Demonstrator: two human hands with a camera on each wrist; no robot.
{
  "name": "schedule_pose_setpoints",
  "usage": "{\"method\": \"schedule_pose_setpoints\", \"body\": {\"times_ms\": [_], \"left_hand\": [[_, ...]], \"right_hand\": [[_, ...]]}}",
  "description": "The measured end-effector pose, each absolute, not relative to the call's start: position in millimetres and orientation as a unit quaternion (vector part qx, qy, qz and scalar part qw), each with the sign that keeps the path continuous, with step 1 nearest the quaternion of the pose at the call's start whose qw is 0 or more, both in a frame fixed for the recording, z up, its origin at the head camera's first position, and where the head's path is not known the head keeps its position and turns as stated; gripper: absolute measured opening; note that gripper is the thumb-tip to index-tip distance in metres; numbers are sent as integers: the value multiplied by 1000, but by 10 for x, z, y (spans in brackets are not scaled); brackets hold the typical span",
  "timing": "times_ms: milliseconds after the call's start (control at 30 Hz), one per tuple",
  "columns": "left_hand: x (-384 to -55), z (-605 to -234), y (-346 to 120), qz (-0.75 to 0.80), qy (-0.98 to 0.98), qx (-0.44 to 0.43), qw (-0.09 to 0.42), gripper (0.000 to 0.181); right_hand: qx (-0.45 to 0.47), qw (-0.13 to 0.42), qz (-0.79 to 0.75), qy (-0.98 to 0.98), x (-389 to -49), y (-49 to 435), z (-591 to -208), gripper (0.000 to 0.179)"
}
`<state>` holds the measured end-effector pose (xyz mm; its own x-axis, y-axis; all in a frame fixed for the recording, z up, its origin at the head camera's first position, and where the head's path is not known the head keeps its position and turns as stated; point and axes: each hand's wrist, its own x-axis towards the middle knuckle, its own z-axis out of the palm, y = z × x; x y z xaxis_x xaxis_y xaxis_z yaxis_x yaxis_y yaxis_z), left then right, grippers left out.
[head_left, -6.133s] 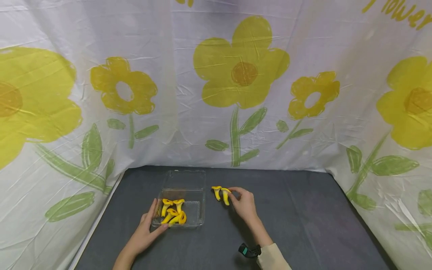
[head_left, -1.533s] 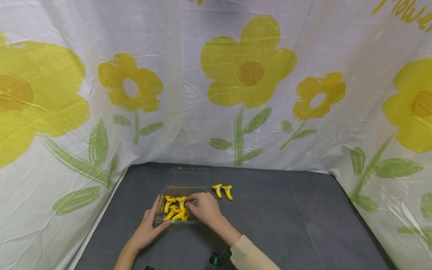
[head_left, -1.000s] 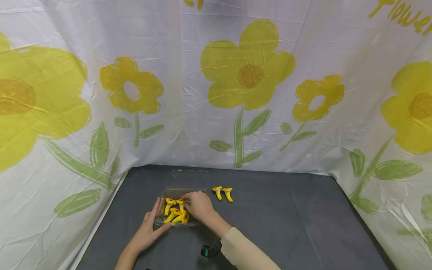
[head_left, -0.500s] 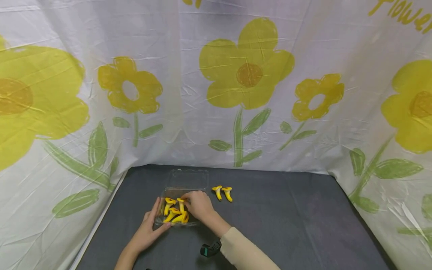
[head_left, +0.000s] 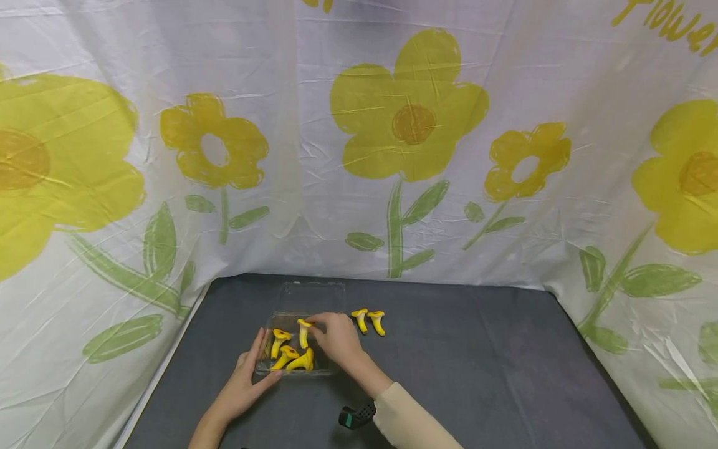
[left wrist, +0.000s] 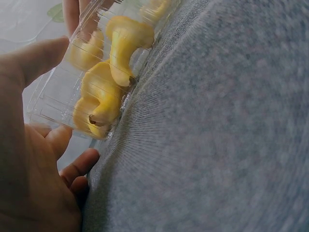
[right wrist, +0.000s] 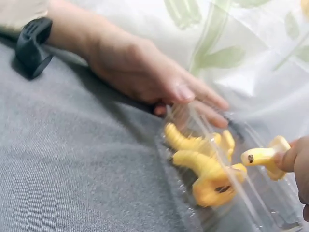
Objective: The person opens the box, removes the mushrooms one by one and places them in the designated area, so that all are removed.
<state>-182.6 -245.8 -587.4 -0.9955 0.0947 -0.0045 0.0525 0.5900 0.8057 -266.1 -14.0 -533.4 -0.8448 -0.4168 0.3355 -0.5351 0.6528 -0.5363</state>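
Note:
My right hand (head_left: 343, 342) pinches a yellow toy-like chanterelle mushroom (head_left: 303, 335) between thumb and fingertips, over the right half of a clear plastic box (head_left: 322, 373). In the right wrist view that mushroom (right wrist: 260, 155) hangs from the fingertips, its dark stem end showing. Three more mushrooms lie in the box: one at the left (head_left: 279, 343), one below it (head_left: 286, 358) and one near the front (head_left: 301, 362). My left hand (head_left: 240, 385) braces the box's front left corner, forefinger along the left side, thumb at the front edge. Both look fairly straight.
Two more yellow mushrooms (head_left: 377, 323) lie on the dark grey tabletop (head_left: 477, 368), right of the box. The box's clear lid (head_left: 314, 294) lies folded back behind it. A black band (head_left: 357, 416) sits at the right wrist. A flower-printed curtain (head_left: 303, 249) encloses the table's back and sides.
My right hand has moved from the pair on the table into the box, grasped a mushroom there and drawn it up and back from the others. The left hand stays at the box.

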Motion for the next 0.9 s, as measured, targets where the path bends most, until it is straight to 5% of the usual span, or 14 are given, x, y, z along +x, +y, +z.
{"method": "schedule_pose_setpoints", "body": {"times_ms": [900], "left_hand": [[-1844,-5925,-2453,443,894,58,1,105]], "right_hand": [[183,91,511,-835,-2490,371,-5412,18]]}}
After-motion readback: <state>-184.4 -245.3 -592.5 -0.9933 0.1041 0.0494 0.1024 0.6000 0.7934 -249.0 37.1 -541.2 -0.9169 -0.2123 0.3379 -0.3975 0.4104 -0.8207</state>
